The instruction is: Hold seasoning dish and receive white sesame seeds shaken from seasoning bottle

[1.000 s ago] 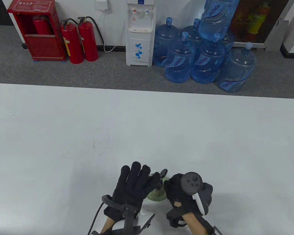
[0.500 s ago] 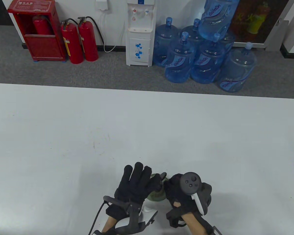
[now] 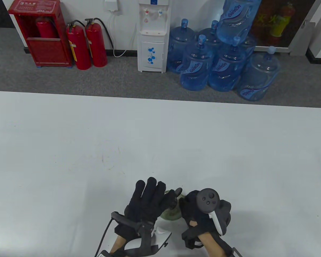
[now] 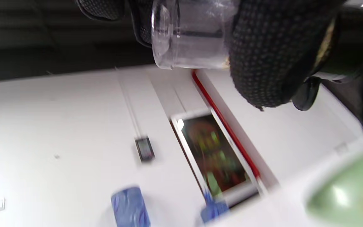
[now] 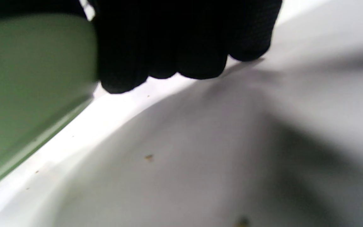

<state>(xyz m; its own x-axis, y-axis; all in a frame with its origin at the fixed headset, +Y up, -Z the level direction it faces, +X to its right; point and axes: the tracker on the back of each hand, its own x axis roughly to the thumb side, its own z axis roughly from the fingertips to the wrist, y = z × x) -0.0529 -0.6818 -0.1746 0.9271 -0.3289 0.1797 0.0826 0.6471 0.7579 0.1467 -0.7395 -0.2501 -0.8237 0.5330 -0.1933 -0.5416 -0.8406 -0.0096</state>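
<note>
A pale green seasoning dish [image 3: 172, 213] sits low near the table's front edge between my two hands. My right hand [image 3: 193, 210] grips its right side; in the right wrist view my curled fingers [image 5: 175, 37] lie against the green dish [image 5: 33, 78]. My left hand [image 3: 160, 196] holds a clear seasoning bottle [image 4: 187, 37] tipped over the dish [image 4: 351, 195], thumb [image 4: 273, 53] wrapped round it. In the table view the hand hides the bottle, apart from a dark rounded bit [image 3: 178, 191] at the thumb.
The white table [image 3: 160, 139] stretches wide around the hands. A few loose specks [image 5: 149, 156] lie on it beside the dish. Beyond the far edge stand water jugs [image 3: 219, 67], a dispenser [image 3: 152, 37] and fire extinguishers [image 3: 87, 42].
My left hand has shifted slightly right and closer over the dish, covering more of it. The right hand and dish have stayed put.
</note>
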